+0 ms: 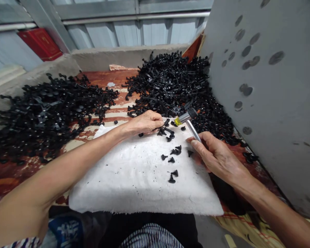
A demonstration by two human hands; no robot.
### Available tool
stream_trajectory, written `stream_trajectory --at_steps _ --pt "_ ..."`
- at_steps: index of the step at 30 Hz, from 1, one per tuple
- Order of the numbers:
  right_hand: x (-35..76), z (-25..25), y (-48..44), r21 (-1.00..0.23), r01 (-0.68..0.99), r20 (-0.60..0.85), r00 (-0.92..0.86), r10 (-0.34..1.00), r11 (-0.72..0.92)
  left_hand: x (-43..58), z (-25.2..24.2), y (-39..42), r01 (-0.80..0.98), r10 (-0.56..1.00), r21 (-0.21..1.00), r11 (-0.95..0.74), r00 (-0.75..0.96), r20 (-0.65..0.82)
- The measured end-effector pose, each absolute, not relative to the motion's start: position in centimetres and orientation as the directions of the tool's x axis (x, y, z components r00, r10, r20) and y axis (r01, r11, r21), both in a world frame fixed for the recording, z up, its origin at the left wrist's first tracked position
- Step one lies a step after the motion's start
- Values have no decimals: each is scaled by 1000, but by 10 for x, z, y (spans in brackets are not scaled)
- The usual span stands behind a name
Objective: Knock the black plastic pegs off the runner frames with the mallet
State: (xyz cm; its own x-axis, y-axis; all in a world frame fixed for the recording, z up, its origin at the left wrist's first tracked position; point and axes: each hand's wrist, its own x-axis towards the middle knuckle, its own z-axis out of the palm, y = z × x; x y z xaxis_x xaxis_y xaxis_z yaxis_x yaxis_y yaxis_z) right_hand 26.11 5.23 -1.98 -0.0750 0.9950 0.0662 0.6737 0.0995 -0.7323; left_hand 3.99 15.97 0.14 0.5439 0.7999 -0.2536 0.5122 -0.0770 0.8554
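Note:
My right hand (212, 151) is closed round the metal handle of a small mallet (187, 117), which has a yellow face at one end and a dark face at the other. Its head hangs over the far right part of a white cloth (129, 172). My left hand (146, 122) rests at the cloth's far edge with fingers bent together beside small black parts (167, 131); whatever they pinch is hidden. Several loose black pieces with round, flat heads (172, 178) lie scattered on the cloth, along with tiny dark crumbs.
A large heap of black parts (170, 82) lies behind the cloth, and another heap (46, 110) lies to the left. The worn reddish table (98, 79) meets a low wall at the back. A grey panel (260, 86) with dark round smudges stands at the right.

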Motion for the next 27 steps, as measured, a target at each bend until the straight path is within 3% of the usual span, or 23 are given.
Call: stream_trajectory --at_steps 27 --pt "262 -20 51 -742 671 -32 -65 997 20 42 2 164 570 803 806 -160 549 -230"
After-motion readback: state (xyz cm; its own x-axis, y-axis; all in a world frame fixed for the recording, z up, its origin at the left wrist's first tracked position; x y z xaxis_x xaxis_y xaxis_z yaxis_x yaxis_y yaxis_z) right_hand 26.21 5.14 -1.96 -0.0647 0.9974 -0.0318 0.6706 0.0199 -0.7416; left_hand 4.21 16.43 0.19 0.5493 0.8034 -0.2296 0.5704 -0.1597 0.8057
